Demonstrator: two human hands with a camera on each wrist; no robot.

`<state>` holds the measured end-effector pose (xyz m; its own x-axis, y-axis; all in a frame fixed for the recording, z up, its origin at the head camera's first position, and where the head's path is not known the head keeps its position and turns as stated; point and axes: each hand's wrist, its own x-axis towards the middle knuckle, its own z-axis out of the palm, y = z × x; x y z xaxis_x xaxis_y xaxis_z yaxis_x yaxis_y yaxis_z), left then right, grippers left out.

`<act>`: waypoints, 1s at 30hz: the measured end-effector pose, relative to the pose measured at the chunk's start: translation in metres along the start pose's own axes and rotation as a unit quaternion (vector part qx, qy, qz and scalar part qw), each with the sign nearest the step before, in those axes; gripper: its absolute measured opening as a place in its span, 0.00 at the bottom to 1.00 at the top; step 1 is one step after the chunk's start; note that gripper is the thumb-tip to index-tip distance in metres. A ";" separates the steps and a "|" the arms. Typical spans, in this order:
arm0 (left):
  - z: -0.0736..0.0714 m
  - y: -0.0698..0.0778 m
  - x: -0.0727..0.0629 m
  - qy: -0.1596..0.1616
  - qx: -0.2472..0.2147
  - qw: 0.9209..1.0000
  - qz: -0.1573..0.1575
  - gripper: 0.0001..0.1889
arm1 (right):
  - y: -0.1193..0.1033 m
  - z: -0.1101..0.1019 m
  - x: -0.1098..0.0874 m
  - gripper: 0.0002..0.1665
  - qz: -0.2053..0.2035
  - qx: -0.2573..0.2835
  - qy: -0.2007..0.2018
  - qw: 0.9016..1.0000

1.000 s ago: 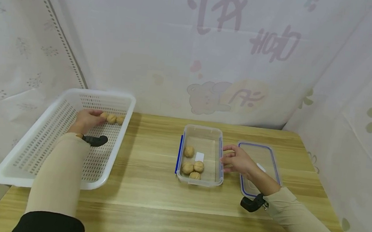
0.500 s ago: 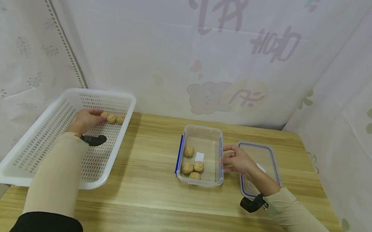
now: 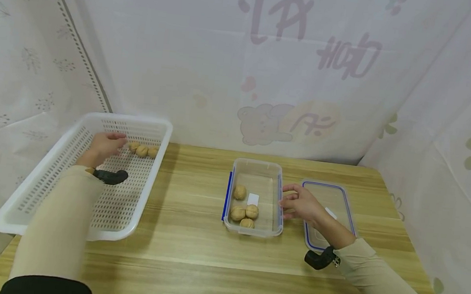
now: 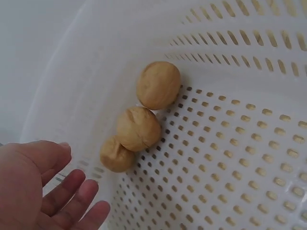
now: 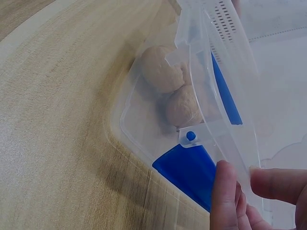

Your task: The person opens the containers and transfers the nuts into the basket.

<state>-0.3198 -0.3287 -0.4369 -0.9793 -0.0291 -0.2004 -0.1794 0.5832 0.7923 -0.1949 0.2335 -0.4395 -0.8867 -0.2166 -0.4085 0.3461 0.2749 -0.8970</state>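
Note:
In the head view my left hand [image 3: 106, 147] hovers inside the white plastic basket [image 3: 141, 223] with its fingers loosely extended and nothing in them. Three walnuts [image 3: 142, 150] lie in a row by the basket's far right corner; in the left wrist view the fingertips are a short gap from the lowest walnut [image 4: 116, 154]. My right hand [image 3: 302, 204] holds the right wall of a clear food container [image 3: 259, 168], thumb and fingers on either side of its rim in the right wrist view. Several walnuts [image 3: 238, 213] and a white label [image 3: 253, 199] show in the container.
A clear lid [image 3: 330, 190] with a blue seal lies right of the container, partly under my right forearm. Blue clips [image 3: 227, 196] hang at the container's sides. The wooden table [image 3: 190, 247] meets a white patterned curtain [image 3: 201, 66] behind.
My left hand has drawn back left from the walnut it was touching, which stays in the basket. The right hand and the container have not moved.

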 end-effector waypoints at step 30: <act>0.000 0.068 -0.020 -0.041 0.216 0.960 0.175 0.34 | 0.000 -0.002 0.001 0.31 0.004 -0.004 0.003 1.000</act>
<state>-0.3123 -0.2890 -0.3790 -0.9586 0.2835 -0.0254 0.2313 0.8280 0.5109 -0.1964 0.2356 -0.4399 -0.8860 -0.2083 -0.4142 0.3506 0.2833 -0.8926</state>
